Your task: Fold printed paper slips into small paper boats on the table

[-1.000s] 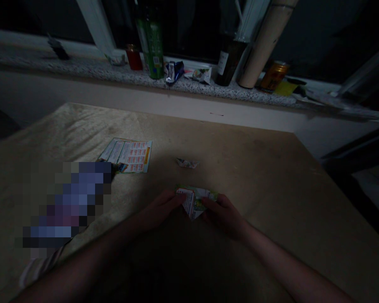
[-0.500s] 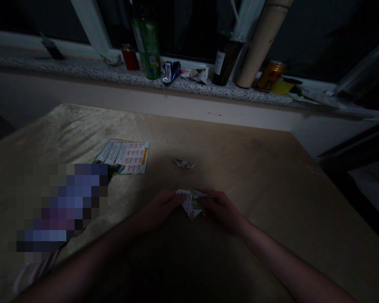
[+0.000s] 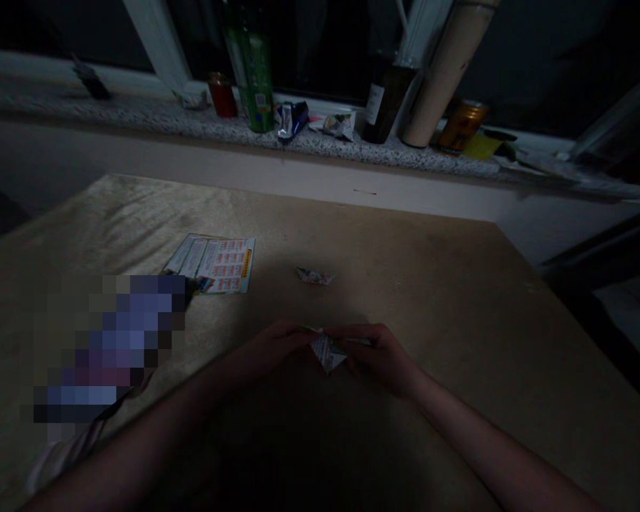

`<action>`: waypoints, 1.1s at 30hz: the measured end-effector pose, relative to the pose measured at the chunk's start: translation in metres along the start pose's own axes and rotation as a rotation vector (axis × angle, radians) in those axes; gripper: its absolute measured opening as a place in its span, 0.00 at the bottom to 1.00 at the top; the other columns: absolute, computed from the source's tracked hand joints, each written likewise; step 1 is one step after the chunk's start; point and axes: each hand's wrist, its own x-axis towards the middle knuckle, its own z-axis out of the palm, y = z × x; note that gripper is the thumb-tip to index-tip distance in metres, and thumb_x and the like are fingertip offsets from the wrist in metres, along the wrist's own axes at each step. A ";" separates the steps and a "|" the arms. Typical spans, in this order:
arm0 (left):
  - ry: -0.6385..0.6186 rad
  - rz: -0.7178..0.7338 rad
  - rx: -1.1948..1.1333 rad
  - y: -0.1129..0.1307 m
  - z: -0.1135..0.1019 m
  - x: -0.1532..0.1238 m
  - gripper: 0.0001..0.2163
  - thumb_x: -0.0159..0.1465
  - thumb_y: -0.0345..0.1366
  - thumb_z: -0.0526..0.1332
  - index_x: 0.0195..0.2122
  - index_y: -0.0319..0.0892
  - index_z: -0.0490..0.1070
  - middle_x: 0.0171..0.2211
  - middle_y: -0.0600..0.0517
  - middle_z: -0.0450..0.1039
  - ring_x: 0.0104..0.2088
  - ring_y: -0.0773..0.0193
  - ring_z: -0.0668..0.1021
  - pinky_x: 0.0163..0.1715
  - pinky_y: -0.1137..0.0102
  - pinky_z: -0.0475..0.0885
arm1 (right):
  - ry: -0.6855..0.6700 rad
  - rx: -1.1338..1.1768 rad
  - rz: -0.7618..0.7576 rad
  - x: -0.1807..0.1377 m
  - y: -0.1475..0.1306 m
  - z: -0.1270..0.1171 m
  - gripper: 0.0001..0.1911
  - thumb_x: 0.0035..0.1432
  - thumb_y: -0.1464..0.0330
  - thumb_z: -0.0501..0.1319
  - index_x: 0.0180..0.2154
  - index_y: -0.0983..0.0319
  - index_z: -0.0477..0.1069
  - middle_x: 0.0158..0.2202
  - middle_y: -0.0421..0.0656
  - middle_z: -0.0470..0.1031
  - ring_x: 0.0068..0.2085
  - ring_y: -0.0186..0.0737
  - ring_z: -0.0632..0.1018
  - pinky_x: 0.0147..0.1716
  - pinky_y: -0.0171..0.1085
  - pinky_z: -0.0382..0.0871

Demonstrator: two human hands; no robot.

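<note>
A small piece of folded printed paper (image 3: pixel 328 355) is pinched between my two hands, its pointed corner facing down toward me. My left hand (image 3: pixel 282 343) grips its left edge, thumb lying on the paper. On the other side my right hand (image 3: pixel 381 352) has its fingers over the top and right part, covering much of that half. Just beyond my hands, a small folded paper boat (image 3: pixel 314 276) lies on the table. Farther left there is a flat printed sheet (image 3: pixel 221 267) with columns of text.
A pixelated blurred area (image 3: pixel 122 341) covers something on the table (image 3: pixel 432 263) at the left. Along the granite windowsill (image 3: pixel 320 146) stand a green bottle (image 3: pixel 259 85), a red jar (image 3: pixel 222 96), a dark bottle (image 3: pixel 384 103), a bamboo tube (image 3: pixel 448 78) and an orange can (image 3: pixel 463 128).
My right fingers have come inward across the top of the folded paper, and less of its printed face shows. The boat and the sheet lie where they were.
</note>
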 end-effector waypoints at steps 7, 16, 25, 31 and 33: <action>-0.122 -0.006 0.006 0.001 -0.003 -0.004 0.17 0.62 0.45 0.55 0.28 0.40 0.78 0.27 0.52 0.78 0.29 0.63 0.77 0.32 0.74 0.67 | -0.023 -0.027 -0.020 -0.001 -0.002 0.000 0.13 0.50 0.63 0.65 0.39 0.59 0.78 0.22 0.38 0.70 0.19 0.27 0.63 0.18 0.29 0.57; -0.170 -0.035 0.033 -0.004 -0.004 -0.002 0.17 0.60 0.48 0.57 0.23 0.39 0.72 0.16 0.56 0.70 0.17 0.69 0.70 0.20 0.77 0.63 | -0.009 -0.085 -0.018 -0.004 -0.001 -0.002 0.14 0.47 0.61 0.67 0.37 0.59 0.79 0.22 0.37 0.70 0.19 0.27 0.61 0.18 0.29 0.53; -0.118 0.011 0.108 -0.007 0.000 -0.003 0.25 0.61 0.56 0.50 0.23 0.38 0.71 0.18 0.54 0.69 0.19 0.67 0.69 0.21 0.75 0.62 | -0.030 -0.328 -0.247 -0.004 -0.006 -0.002 0.09 0.52 0.63 0.64 0.35 0.58 0.79 0.26 0.40 0.73 0.25 0.32 0.69 0.24 0.31 0.59; 0.018 0.067 0.209 -0.001 0.007 -0.003 0.21 0.65 0.48 0.49 0.27 0.39 0.72 0.22 0.56 0.71 0.23 0.67 0.70 0.25 0.75 0.62 | 0.036 -0.346 -0.262 -0.004 -0.005 0.001 0.11 0.53 0.63 0.63 0.39 0.58 0.76 0.29 0.40 0.72 0.29 0.35 0.71 0.28 0.32 0.62; 0.042 0.087 0.241 0.000 0.007 -0.002 0.19 0.65 0.46 0.49 0.30 0.40 0.73 0.26 0.56 0.73 0.27 0.66 0.72 0.28 0.75 0.63 | 0.121 -0.315 -0.249 -0.002 -0.001 0.000 0.17 0.52 0.62 0.64 0.45 0.57 0.73 0.28 0.38 0.70 0.28 0.34 0.70 0.27 0.31 0.62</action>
